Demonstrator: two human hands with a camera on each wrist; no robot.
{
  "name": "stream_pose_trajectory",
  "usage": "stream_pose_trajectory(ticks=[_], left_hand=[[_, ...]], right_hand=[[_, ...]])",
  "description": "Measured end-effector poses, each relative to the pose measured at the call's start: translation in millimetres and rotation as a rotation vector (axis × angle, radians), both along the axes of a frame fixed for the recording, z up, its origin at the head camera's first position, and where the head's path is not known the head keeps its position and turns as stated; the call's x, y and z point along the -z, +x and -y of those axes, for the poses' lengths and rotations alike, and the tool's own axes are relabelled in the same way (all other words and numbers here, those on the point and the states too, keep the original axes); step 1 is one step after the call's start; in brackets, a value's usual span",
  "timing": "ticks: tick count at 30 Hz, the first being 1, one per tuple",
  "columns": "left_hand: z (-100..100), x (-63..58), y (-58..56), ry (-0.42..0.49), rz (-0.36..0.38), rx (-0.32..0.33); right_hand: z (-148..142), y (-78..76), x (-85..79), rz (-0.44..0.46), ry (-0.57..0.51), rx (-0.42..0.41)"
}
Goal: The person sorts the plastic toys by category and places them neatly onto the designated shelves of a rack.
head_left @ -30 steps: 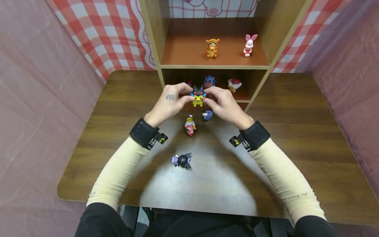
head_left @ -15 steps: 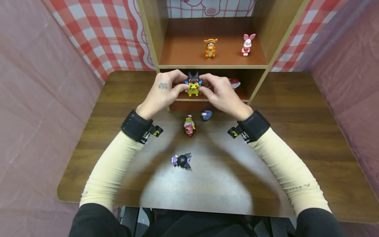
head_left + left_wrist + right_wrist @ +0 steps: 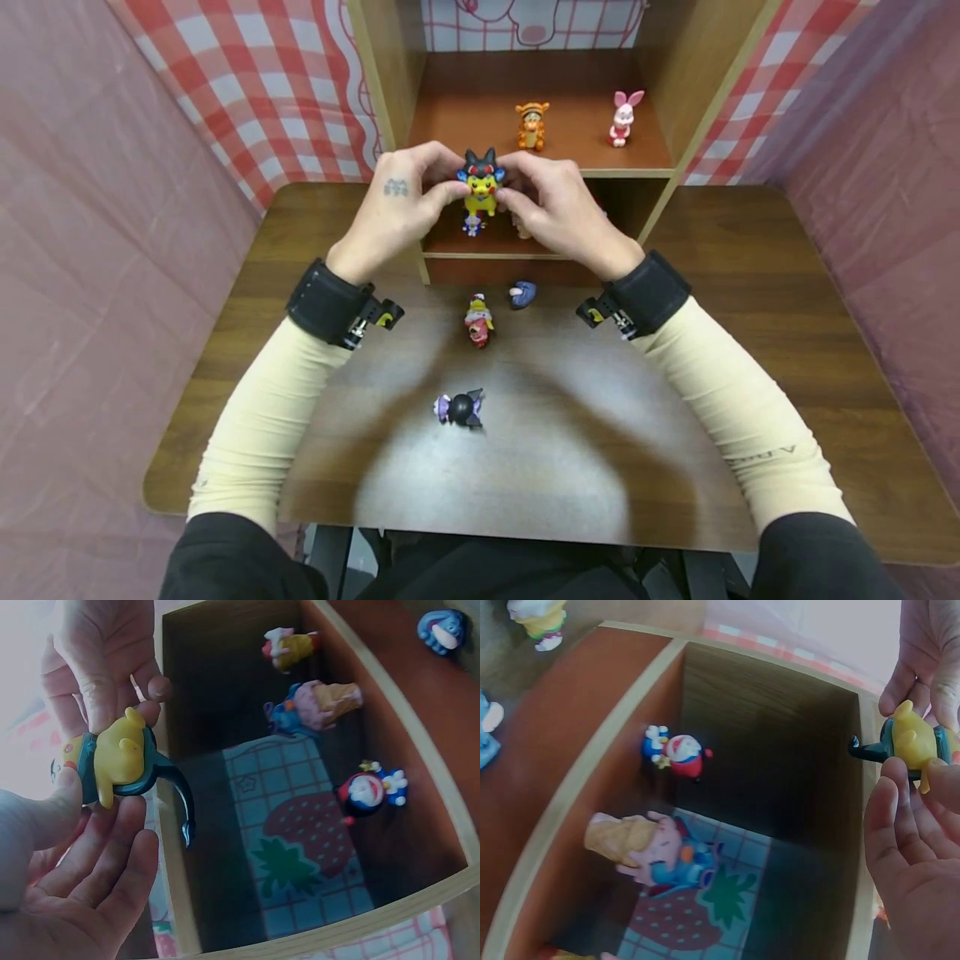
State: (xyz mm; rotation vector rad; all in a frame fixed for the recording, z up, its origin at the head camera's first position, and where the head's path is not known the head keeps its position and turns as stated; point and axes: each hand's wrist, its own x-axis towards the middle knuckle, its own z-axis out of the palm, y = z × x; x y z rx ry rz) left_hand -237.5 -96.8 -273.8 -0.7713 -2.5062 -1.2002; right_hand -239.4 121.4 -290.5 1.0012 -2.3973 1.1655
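Note:
Both hands hold one small yellow Pikachu figurine [image 3: 481,198] in a black horned hood with red eyes. My left hand [image 3: 401,200] pinches its left side between thumb and fingers. From the other side my right hand [image 3: 566,204] pinches it the same way. The figurine is upright, in front of the edge of the shelf board. In the left wrist view the figurine [image 3: 120,757] shows its yellow underside and a thin dark tail. Just below it in the head view, a small blue and white figurine [image 3: 472,225] stands in the lower compartment.
On the upper shelf [image 3: 461,108] stand a tiger figurine [image 3: 532,127] and a pink-eared piglet figurine [image 3: 621,121]. The lower compartment also holds an ice-cream-cone figurine [image 3: 652,851]. A blue figurine [image 3: 522,294], a yellow-and-pink figurine [image 3: 478,323] and a black-and-purple figurine [image 3: 459,409] lie on the table.
Both hands have risen with the Pikachu figurine, from low before the lower compartment up to the shelf board's edge, drifting slightly left. The table figurines have not moved.

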Motion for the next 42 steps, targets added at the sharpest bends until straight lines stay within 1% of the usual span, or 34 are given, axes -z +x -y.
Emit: stream_pose_trajectory(ticks=[5,9,15,22,27,30,34,38,42], left_hand=[[3,-11.7,2.5,-0.003,-0.014,-0.026],[4,-18.1,3.9,0.001,-0.024,-0.031],[5,-22.9,2.1,0.014,-0.026,-0.031],[5,-27.6,-3.6,0.014,-0.026,-0.030],[6,-27.8,-9.1,0.023,0.007,-0.052],[7,-25.9,-12.1,0.051,0.036,-0.060],[8,-23.1,-16.5,0.078,0.046,-0.075],[7,-21.5,-20.1,0.045,0.020,-0.111],[6,-20.8,-22.5,-0.010,-0.019,-0.155]], right_hand=[[4,-0.6,-11.0,-0.007,0.014,0.013],[6,-1.2,-17.5,-0.019,0.021,0.023],[7,-3.5,-24.3,-0.031,0.042,0.029],[11,-6.7,-33.1,-0.019,0.065,0.065],[17,-14.1,-34.0,-0.015,0.094,0.095],[21,-17.2,-34.7,-0.008,0.125,0.110],[26,-19.4,-36.3,0.008,0.152,0.125],[28,-20.6,-36.7,0.029,0.166,0.139],[31,-21.5,-35.8,0.035,0.164,0.153]])
